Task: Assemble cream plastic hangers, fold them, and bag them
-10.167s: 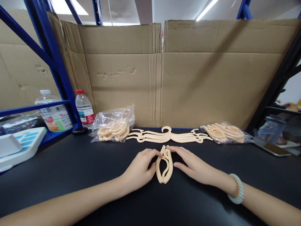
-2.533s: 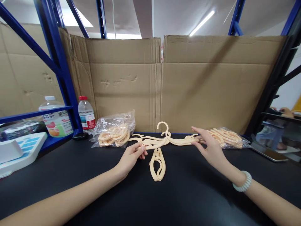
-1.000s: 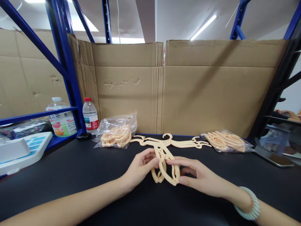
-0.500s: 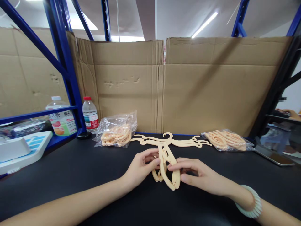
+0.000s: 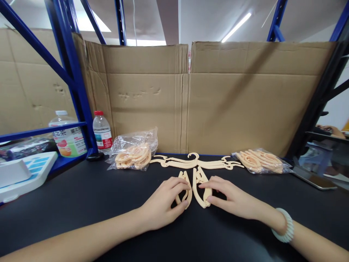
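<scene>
Two cream folding hangers, both folded up, are side by side at the middle of the black table. My left hand [image 5: 167, 200] grips the left folded hanger [image 5: 189, 194], fingers over its top and thumb on its near edge. Around the outer side of the right folded hanger [image 5: 200, 199], my right hand [image 5: 227, 196] pinches with thumb and fingers. A narrow gap parts the two pieces. Just beyond them lie unfolded cream hangers [image 5: 209, 165], stacked with a hook pointing away from me.
A clear bag of folded hangers [image 5: 133, 156] lies at back left, another bag [image 5: 261, 161] at back right. Near that is a phone [image 5: 316, 180]. A red-capped bottle [image 5: 103, 133] stands by the blue rack post; cardboard [image 5: 245, 98] walls the back.
The two folded hangers, overlapping and raised before, are now apart and lower, by the table. My left hand has shifted its hold onto the left one; my right hand keeps the right one.
</scene>
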The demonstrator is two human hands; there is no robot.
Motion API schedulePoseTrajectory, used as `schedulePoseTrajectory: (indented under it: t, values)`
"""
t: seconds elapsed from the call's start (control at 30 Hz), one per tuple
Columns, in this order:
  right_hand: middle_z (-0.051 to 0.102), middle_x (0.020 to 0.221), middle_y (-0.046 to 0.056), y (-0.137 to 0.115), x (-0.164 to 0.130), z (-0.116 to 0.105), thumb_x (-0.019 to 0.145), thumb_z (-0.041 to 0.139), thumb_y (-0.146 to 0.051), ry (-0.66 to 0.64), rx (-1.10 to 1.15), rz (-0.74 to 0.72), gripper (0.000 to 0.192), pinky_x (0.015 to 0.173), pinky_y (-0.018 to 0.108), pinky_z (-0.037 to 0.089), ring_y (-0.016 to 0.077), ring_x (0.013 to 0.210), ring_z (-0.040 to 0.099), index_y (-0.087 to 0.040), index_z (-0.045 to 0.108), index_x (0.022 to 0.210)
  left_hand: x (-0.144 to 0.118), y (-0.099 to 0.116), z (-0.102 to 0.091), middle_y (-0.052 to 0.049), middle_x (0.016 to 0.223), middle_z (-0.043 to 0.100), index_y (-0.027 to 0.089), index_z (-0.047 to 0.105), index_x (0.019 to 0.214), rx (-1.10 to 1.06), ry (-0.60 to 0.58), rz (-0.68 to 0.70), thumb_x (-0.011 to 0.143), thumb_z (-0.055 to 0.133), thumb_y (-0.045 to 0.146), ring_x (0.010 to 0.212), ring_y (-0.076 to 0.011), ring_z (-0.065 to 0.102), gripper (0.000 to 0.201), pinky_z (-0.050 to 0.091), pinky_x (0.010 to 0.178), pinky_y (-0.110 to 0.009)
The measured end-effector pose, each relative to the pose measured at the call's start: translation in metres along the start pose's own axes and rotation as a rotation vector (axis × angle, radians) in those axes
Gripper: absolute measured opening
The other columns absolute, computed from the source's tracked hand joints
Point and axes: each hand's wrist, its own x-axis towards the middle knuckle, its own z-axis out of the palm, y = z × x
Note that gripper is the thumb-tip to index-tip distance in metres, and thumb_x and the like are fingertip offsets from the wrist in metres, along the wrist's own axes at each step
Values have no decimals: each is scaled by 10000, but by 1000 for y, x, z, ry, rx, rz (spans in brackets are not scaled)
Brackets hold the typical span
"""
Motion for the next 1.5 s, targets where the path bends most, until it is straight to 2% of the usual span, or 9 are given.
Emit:
schedulePoseTrajectory:
  t: [0.23, 0.5, 0.7, 1.1, 1.23, 1.37, 1.5]
  values:
    - [523, 1017, 53, -1, -1, 0, 894, 543, -453, -80, -128, -35, 436, 929, 358, 415, 199, 987, 502, -279, 541, 1294, 0, -6, 3, -77, 1189, 599, 217, 592, 1145, -2, -8, 9, 878, 526, 220, 1129, -218, 517, 275, 420, 1005, -360]
    - [526, 1061, 66, -2, -1, -1, 919, 514, -399, -50, -136, -59, 446, 952, 369, 406, 202, 1005, 494, -266, 489, 1344, 1, -9, 3, -79, 1202, 594, 221, 595, 1140, 7, 6, -17, 878, 497, 193, 1124, -219, 526, 281, 436, 981, -349]
    - [539, 1108, 80, -1, 0, -2, 914, 521, -385, -40, -136, -88, 480, 978, 401, 399, 218, 1043, 493, -257, 455, 1372, 0, -7, 2, -70, 1132, 629, 232, 609, 1085, 80, 50, -53, 859, 522, 210, 1056, -241, 554, 243, 412, 971, -417]
    - [558, 1100, 91, -3, 1, -1, 913, 526, -348, -39, -110, -83, 425, 960, 397, 415, 221, 1027, 504, -217, 517, 1317, 0, -7, 1, -57, 1072, 635, 230, 604, 1045, 80, 88, -94, 807, 556, 178, 1017, -242, 550, 248, 446, 907, -382]
    - [563, 1065, 82, -3, 2, 0, 914, 530, -347, -35, -96, -88, 412, 919, 377, 433, 214, 990, 507, -229, 532, 1308, 1, -10, 0, -62, 1041, 634, 225, 603, 1036, 22, 162, -101, 835, 526, 205, 1010, -233, 549, 216, 454, 898, -372]
    - [575, 1041, 78, -2, 2, 0, 912, 538, -342, -26, -84, -105, 412, 903, 374, 439, 213, 976, 507, -233, 533, 1309, 4, -20, -4, -58, 1000, 645, 219, 617, 989, -37, 235, -193, 837, 522, 255, 969, -230, 571, 183, 462, 877, -376]
    - [583, 1047, 79, -1, 2, 1, 910, 545, -326, -25, -68, -124, 408, 909, 373, 440, 211, 987, 509, -234, 536, 1307, 9, -29, -9, -54, 943, 668, 205, 635, 923, -181, 268, -343, 803, 534, 266, 854, -212, 607, 168, 496, 736, -326]
